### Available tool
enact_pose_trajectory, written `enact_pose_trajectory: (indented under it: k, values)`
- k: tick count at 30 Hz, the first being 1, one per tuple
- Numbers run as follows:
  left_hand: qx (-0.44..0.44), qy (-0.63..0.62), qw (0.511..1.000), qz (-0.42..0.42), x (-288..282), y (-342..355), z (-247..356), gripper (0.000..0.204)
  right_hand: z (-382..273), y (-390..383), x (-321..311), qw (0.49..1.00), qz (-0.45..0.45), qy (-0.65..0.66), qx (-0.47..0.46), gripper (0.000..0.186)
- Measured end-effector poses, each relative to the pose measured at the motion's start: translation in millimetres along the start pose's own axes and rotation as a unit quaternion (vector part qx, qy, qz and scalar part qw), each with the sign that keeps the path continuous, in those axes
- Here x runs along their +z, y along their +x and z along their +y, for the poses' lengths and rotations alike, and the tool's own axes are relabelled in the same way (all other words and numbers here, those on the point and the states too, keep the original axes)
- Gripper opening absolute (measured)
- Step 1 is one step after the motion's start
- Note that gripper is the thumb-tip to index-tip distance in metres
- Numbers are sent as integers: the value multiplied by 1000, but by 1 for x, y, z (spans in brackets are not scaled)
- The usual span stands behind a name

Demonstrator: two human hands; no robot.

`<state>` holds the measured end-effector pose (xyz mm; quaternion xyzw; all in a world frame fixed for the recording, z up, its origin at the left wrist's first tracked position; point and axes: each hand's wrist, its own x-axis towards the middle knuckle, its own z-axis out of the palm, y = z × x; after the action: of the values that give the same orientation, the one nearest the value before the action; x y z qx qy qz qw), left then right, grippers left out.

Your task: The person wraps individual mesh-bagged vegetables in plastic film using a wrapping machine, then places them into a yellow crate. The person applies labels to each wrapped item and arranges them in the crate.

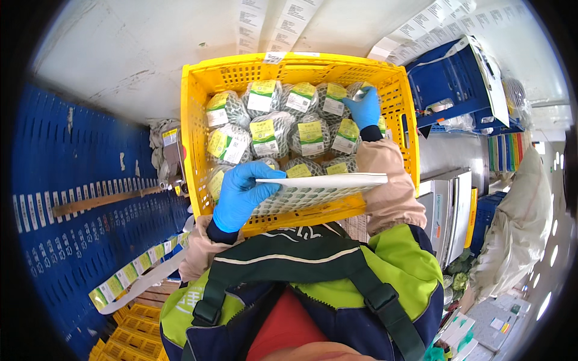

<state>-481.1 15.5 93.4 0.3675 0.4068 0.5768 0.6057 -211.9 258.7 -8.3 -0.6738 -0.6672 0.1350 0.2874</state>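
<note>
Blue gloves cover both my hands. My left hand (241,192) is closed on the left end of a white sheet stack (322,188) with rows of small green printed marks, held tilted above the near side of a yellow plastic crate (188,129). My right hand (365,109) reaches into the crate's far right corner, with thumb and fingers curled around the top of a net-wrapped package (356,90) that it partly hides. Several more net-wrapped packages (275,132) with yellow, green and white labels fill the crate in rows. The nearest row is partly covered by the sheets.
Label strips (295,24) hang on the white wall behind the crate. Blue crates (72,138) stand on the left, with yellow crates (135,331) low beside me. A long label strip (129,274) curls at lower left. To the right are a blue bin (448,84) and a white sack (512,222).
</note>
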Motion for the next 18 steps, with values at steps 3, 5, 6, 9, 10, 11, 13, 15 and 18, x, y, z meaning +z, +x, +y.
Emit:
enact_pose_trajectory:
  k: [3,5,6,9,10,11,13,15,18]
  values:
    - [71,40,996,-23,-5,-5,6,13,-15,-1,10,954,-80,277,82,60]
    - [89,31,995,-34,-5,-11,11,13,-27,-4,25,888,-148,419,117,58]
    - [89,32,995,-31,-3,-14,17,13,-31,-5,34,845,-181,486,134,57]
    - [90,32,995,-24,-7,-20,20,12,-29,-5,69,939,-119,307,98,55]
    - [98,15,995,-25,-12,-24,17,14,-53,-11,62,972,-109,200,49,55]
    - [106,-1,994,-11,-14,-29,16,14,-71,-13,51,980,-94,178,3,55]
    - [123,-33,992,16,-17,-38,16,14,-97,-16,38,985,-62,133,-87,56]
    - [147,-16,989,27,-21,-43,21,11,-79,-8,64,916,-189,353,22,54]
    - [190,18,980,56,-29,-53,22,10,-101,-15,88,807,-281,509,101,50]
